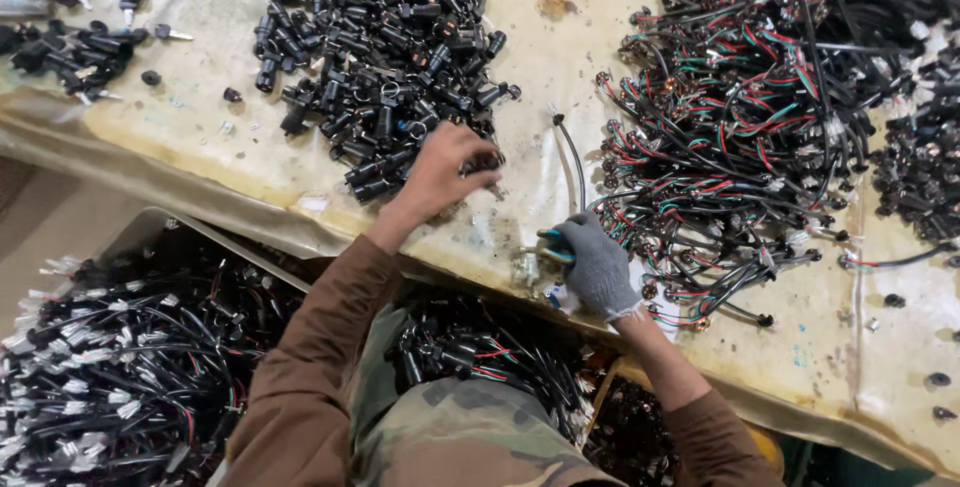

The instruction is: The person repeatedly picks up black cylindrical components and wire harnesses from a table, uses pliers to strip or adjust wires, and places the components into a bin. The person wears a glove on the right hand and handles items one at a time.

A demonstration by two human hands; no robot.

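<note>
My bare left hand (447, 169) reaches into the near edge of a big heap of small black cylindrical parts (385, 47), its fingers closed over one or two of them. In a grey knit glove, my right hand (596, 263) grips a tool with a blue-green handle (552, 244) and a black cable (573, 162) that curves up and away over the table. Just right of that hand lies a tangle of wire harnesses (745, 127) with red, green and black leads.
The table (210, 137) has a worn yellowish plastic cover. More black parts (70, 52) lie at far left and at far right (915, 172). Below the table edge, a bin of black wires with white connectors (120, 367) sits left, with another bundle (480, 357) by my lap.
</note>
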